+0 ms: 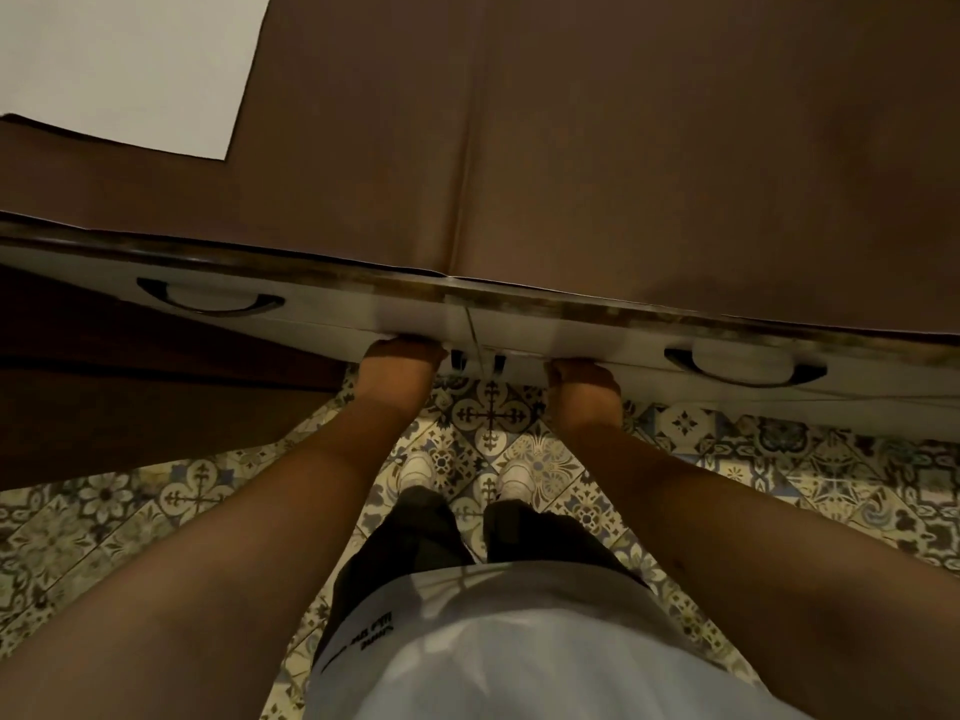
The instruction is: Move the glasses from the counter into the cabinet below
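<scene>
White cabinet fronts [519, 330] under the brown counter [623, 148]: left hand [402, 358] and right hand [579, 376] reach beneath, arms straight, fingers hidden, grip unclear.

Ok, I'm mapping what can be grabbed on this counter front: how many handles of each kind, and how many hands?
Curved handles: 2
Small dark handles: 2
Hands: 2, the left hand and the right hand
Total: 6
</scene>
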